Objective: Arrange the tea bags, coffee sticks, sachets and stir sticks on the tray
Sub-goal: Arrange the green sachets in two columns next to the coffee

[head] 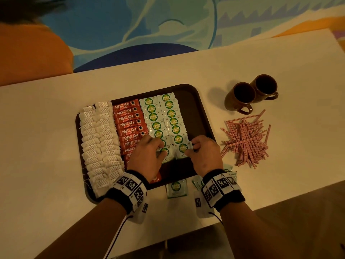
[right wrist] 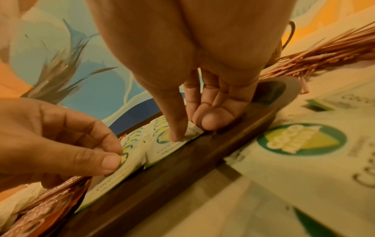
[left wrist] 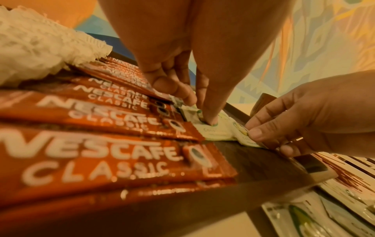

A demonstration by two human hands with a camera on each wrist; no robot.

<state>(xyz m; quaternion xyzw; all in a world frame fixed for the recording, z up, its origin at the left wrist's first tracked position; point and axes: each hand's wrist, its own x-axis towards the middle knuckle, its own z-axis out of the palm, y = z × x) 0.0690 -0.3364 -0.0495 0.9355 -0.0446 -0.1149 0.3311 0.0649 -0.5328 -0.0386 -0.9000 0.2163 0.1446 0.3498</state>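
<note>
Two Coco Natura sachets are being handled at the near end of the sachet columns on the dark brown tray (head: 194,109). The left-column sachet (head: 165,153) is pinched between the thumb and fingertips of the left hand (head: 147,156), while the right-column sachet (head: 182,149) is gripped at its right edge by the thumb and curled fingers of the right hand (head: 205,154). Both sachets lie flat on the tray, just beside each other. To their left, a column of Nescafé coffee sticks (head: 129,124) is laid, and beyond it two overlapping columns of tea bags (head: 99,139). Loose sachets (head: 176,187) are seen on the table (head: 46,118) by the tray's near edge. Striped stir sticks (head: 244,141) are heaped right of the tray, with two brown mugs (head: 250,94) behind them.
</note>
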